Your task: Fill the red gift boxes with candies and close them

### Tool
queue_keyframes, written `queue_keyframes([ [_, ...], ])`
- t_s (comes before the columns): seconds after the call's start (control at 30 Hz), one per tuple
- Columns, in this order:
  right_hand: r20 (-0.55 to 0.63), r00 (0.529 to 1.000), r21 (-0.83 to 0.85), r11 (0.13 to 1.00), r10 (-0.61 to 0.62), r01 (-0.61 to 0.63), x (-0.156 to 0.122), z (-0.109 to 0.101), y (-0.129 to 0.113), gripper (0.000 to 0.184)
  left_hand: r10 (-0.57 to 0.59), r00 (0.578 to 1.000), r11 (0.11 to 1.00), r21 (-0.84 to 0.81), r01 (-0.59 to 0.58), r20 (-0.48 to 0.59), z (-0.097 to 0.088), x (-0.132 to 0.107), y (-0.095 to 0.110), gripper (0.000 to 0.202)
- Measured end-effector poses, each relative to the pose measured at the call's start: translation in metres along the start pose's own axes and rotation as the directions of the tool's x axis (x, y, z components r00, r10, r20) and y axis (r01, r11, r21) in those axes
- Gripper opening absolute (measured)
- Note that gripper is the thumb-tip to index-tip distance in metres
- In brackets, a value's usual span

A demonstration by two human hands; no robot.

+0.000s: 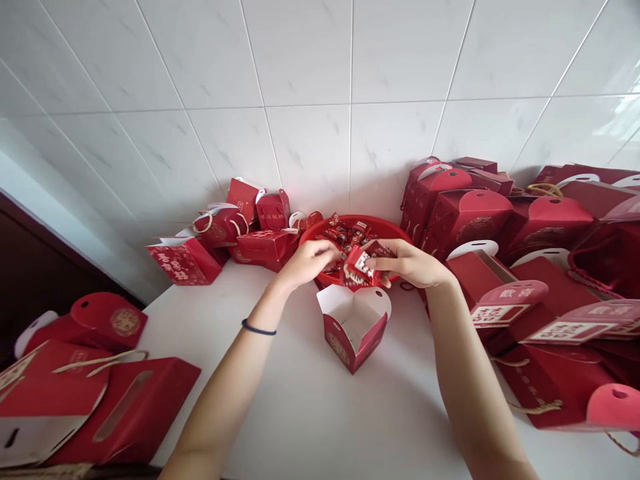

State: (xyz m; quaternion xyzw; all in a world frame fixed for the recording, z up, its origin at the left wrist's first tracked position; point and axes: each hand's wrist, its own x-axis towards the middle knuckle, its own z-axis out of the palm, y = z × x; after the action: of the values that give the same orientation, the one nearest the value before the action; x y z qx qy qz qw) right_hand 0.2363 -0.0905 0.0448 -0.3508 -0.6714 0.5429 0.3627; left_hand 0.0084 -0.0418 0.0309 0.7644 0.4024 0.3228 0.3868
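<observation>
A small red gift box (354,330) stands open on the white table (300,400), its white inside showing. Behind it sits a red bowl (390,229) filled with several red-wrapped candies (345,235). My left hand (307,261) reaches into the bowl's near side with its fingers curled over the candies. My right hand (407,262) is closed on a few red-and-white candy packets (361,263), held just above the open box.
Closed red gift boxes (465,213) are piled at the right against the tiled wall (320,100). More boxes (250,230) lie at the back left. Flat red boxes with rope handles (75,393) sit at the near left edge.
</observation>
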Motion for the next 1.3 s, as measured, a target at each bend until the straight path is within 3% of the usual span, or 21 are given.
queue_keyframes([
  [0.1, 0.175, 0.983, -0.293, 0.956, 0.063, -0.009, -0.003, 0.013, -0.009, 0.028, -0.143, 0.955, 0.933, 0.357, 0.042, 0.260, -0.012, -0.030, 0.010, 0.028],
  [0.2, 0.202, 0.970, -0.516, 0.857, 0.135, -0.012, 0.002, 0.024, -0.008, 0.020, -0.306, 0.867, 0.853, 0.518, 0.066, 0.392, -0.015, -0.047, 0.016, 0.029],
  [0.3, 0.163, 0.970, -0.596, 0.801, 0.182, -0.050, 0.005, 0.030, -0.006, 0.016, -0.367, 0.834, 0.836, 0.539, 0.101, 0.413, -0.017, -0.052, 0.017, 0.044],
  [0.47, 0.173, 0.968, -0.513, 0.856, 0.184, -0.071, 0.003, 0.038, -0.008, 0.018, -0.381, 0.772, 0.853, 0.517, 0.080, 0.509, -0.020, -0.052, 0.016, 0.072],
  [0.6, 0.342, 0.923, -0.556, 0.830, 0.175, 0.049, 0.006, 0.046, -0.006, 0.021, -0.326, 0.783, 0.853, 0.522, 0.002, 0.530, -0.021, -0.052, 0.017, 0.063],
  [0.7, 0.375, 0.914, -0.618, 0.777, 0.158, 0.119, 0.006, 0.047, -0.006, 0.023, -0.297, 0.793, 0.859, 0.512, -0.022, 0.532, -0.020, -0.053, 0.018, 0.057],
  [0.83, 0.276, 0.958, -0.593, 0.798, 0.075, 0.108, -0.005, 0.043, -0.016, 0.027, -0.339, 0.794, 0.843, 0.538, 0.017, 0.505, -0.020, -0.054, 0.019, 0.072],
  [0.93, 0.177, 0.981, -0.604, 0.796, 0.083, 0.042, -0.020, 0.039, -0.025, 0.031, -0.344, 0.808, 0.828, 0.561, 0.021, 0.478, -0.023, -0.057, 0.018, 0.080],
  [1.07, -0.040, 0.988, -0.733, 0.668, 0.146, -0.128, -0.041, 0.036, -0.026, 0.033, -0.297, 0.833, 0.826, 0.563, -0.020, 0.467, -0.028, -0.059, 0.020, 0.083],
  [1.17, -0.126, 0.974, -0.798, 0.565, 0.189, -0.213, -0.055, 0.038, -0.015, 0.044, -0.250, 0.832, 0.835, 0.545, -0.073, 0.495, -0.029, -0.061, 0.022, 0.079],
  [1.3, -0.320, 0.935, -0.789, 0.504, 0.153, -0.352, -0.070, 0.048, 0.007, 0.040, -0.235, 0.836, 0.820, 0.563, -0.104, 0.496, -0.024, -0.067, 0.027, 0.071],
])
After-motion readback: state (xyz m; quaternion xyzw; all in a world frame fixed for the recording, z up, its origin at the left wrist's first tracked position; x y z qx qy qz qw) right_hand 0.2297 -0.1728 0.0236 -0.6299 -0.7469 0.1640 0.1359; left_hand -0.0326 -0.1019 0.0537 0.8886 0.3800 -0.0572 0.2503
